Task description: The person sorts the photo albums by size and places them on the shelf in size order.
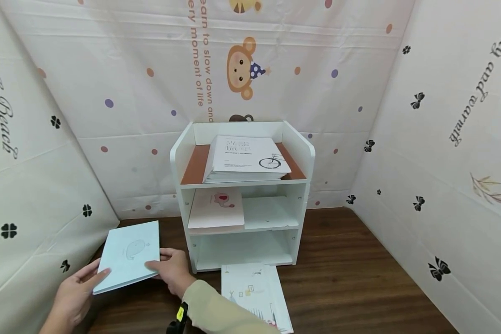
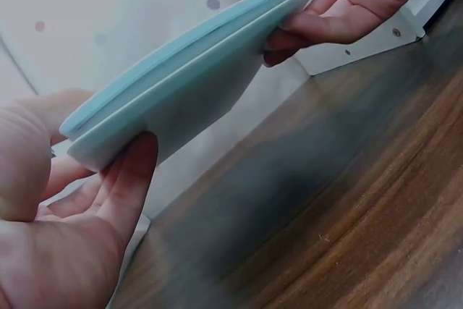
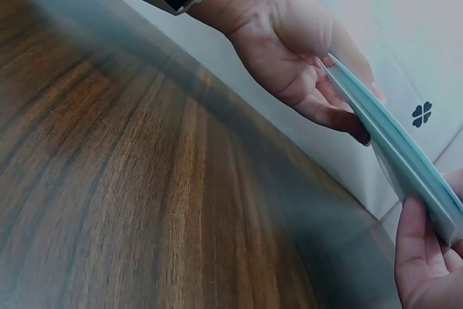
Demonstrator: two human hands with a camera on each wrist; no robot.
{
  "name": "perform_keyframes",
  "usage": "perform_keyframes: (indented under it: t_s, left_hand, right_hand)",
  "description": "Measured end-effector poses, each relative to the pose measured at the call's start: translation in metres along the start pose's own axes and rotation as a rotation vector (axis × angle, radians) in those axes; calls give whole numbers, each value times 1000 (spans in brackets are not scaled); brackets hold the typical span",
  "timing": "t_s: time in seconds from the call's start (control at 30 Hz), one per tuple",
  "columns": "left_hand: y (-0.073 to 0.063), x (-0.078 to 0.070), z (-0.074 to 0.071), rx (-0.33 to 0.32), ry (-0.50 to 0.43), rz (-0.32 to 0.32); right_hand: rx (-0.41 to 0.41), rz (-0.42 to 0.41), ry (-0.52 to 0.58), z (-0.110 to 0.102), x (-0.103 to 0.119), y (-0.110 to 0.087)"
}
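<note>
Both hands hold a light blue notebook (image 1: pixel 129 260) with a whale drawing on its cover, above the left side of the table. My left hand (image 1: pixel 76 293) pinches its near left corner, thumb on top and fingers beneath. At the right edge, my right hand (image 1: pixel 173 269) pinches it the same way. In the left wrist view, the edge of the blue notebook (image 2: pixel 195 81) shows two layers with a gap; whether this is one notebook or two I cannot tell. The notebook (image 3: pixel 394 146) is tilted and off the table in the right wrist view.
A white three-tier shelf (image 1: pixel 310 185) stands at the back. Its top holds a stack of white notebooks (image 1: pixel 246 155) with a bicycle print; the middle tier has an elephant-print notebook (image 1: pixel 217 208) at left. White illustrated notebooks (image 1: pixel 250 287) lie on the wooden table (image 1: pixel 350 278) before it, partly under the right sleeve.
</note>
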State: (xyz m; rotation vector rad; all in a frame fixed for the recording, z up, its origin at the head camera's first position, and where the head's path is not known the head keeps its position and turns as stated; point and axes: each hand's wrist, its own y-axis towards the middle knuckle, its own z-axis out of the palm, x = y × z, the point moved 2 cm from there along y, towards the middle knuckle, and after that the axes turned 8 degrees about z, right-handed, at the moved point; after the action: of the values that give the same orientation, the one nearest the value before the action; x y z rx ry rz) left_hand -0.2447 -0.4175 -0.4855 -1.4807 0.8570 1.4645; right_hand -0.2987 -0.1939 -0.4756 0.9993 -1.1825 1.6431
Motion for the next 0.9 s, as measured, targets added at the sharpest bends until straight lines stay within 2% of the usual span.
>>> perform_keyframes:
  t_s: [0.13, 0.37, 0.47, 0.6, 0.9]
  left_hand:
    - [-6, -1, -1, 85, -10, 44]
    - [-19, -5, 1, 250, -97, 227]
    - [-25, -8, 2, 311, -126, 285]
    - [-31, -11, 2, 340, -126, 299]
    - [-42, -14, -1, 361, -149, 310]
  right_hand:
    - [19, -7, -19, -4, 5, -3]
    - [57, -17, -42, -13, 15, -9]
    - [82, -6, -32, -16, 18, -11]
    - [109, -5, -22, -20, 22, -14]
    - [148, -19, -7, -23, 29, -27]
